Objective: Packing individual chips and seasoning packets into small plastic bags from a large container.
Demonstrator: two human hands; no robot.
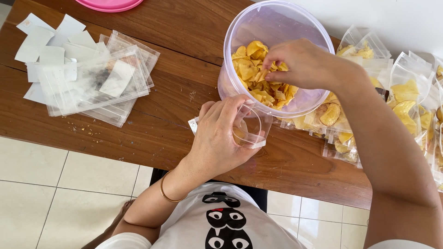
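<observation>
We couldn't see the right hand's (302,62) fingertips, buried among the chips (258,76). The left hand (221,133) hid part of the open bag (251,129). The pink lid (110,4) was cut off at the top edge, the filled bags (410,97) at the right edge. The dark smudge inside the empty bags (99,78) was too blurry to tell.

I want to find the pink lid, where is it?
In the head view, the pink lid lies at the wooden table's far edge, upper left, beyond the stack of empty clear bags.
</observation>
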